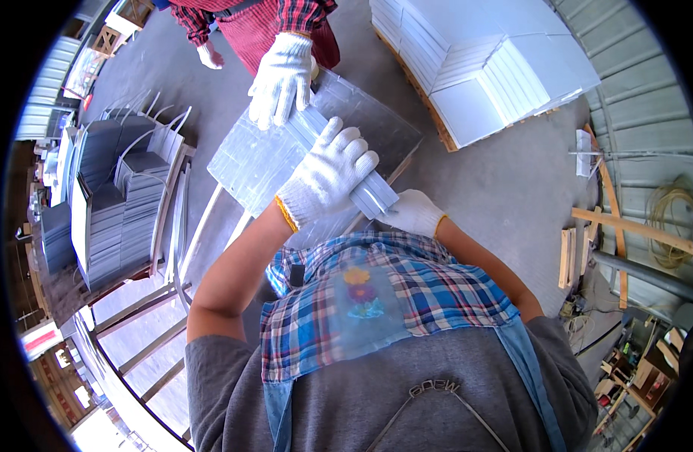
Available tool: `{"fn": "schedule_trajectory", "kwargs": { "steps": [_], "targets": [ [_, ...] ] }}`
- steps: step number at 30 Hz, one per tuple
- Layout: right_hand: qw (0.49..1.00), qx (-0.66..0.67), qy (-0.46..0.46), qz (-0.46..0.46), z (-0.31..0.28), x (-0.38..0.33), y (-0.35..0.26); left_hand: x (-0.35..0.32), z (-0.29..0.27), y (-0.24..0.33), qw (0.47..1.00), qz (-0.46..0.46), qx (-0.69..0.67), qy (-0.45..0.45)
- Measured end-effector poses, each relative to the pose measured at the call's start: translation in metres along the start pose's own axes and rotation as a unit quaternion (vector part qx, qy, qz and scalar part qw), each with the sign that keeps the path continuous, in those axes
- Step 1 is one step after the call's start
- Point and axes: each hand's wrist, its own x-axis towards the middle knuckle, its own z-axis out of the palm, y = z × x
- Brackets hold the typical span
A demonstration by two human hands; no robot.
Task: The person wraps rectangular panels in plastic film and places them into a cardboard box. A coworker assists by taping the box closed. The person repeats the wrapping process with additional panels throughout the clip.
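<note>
A bundle of long, narrow grey strips (375,197) lies slantwise over a worn, metal-topped table (244,158). My left hand (327,175), in a white knitted glove with a yellow cuff, is closed across the top of the bundle near its middle. At the near end, my right hand (414,214), gloved the same way, grips the strips; its fingertips are partly hidden. Across the table a co-worker's white-gloved hand (282,79) rests on the far end of the strips. The co-worker's other gloved hand (210,56) hangs apart from the table.
A large stack of pale grey panels (482,83) stands on a wooden pallet at the far right. Darker stacked sheets (120,188) with loose straps stand at the left. Wooden beams (633,228) and a coiled hose (669,222) are by the right wall. A slatted frame (146,361) lies lower left.
</note>
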Motion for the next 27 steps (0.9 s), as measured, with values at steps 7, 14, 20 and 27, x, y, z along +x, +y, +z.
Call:
{"fn": "schedule_trajectory", "kwargs": {
  "steps": [7,14,20,27],
  "targets": [
    [0.999,0.011,0.024,-0.028,0.005,0.004,0.005,-0.003,-0.006,0.002,1.0,0.008,0.026,0.008],
    [0.999,0.025,-0.003,0.027,0.004,0.0,-0.004,-0.002,-0.011,0.003,0.999,0.001,0.046,0.012],
    [0.992,-0.077,-0.103,0.012,-0.05,-0.02,-0.037,-0.005,-0.009,0.006,0.999,-0.01,0.037,-0.014],
    [0.998,-0.03,0.022,0.048,-0.123,-0.063,-0.1,-0.012,-0.004,0.004,0.999,0.005,0.037,0.023]
  ]
}}
